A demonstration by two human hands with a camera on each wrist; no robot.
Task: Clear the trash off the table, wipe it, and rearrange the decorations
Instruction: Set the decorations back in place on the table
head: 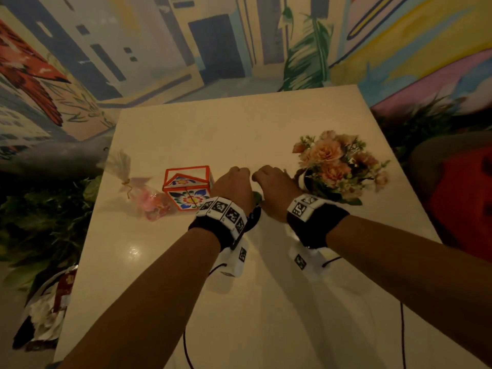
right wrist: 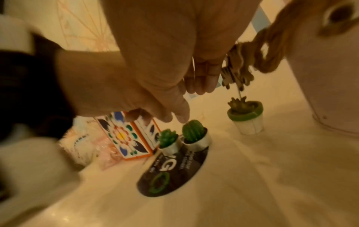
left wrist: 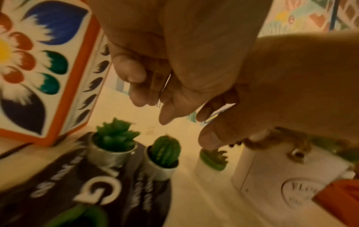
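My left hand (head: 234, 182) and right hand (head: 269, 182) hover side by side over the middle of the cream table (head: 239, 123). Each has loosely curled fingers and nothing in them. Under them lies a black round disc (right wrist: 174, 169) carrying a green succulent candle (left wrist: 114, 135) and a cactus candle (left wrist: 165, 149), both in silver cups. A third small plant in a white pot (right wrist: 245, 113) stands on the bare table to the right. My right thumb (right wrist: 180, 118) hangs just above the cactus candle (right wrist: 193, 131). In the head view my hands hide most of these plants.
A painted flower box (head: 187, 187) stands just left of my hands, with a cellophane candy bag (head: 149, 201) beyond it. A white vase of peach flowers (head: 335, 166) stands at the right, twine and charms hanging from it. A bag of trash (head: 50, 302) sits off the table's left edge.
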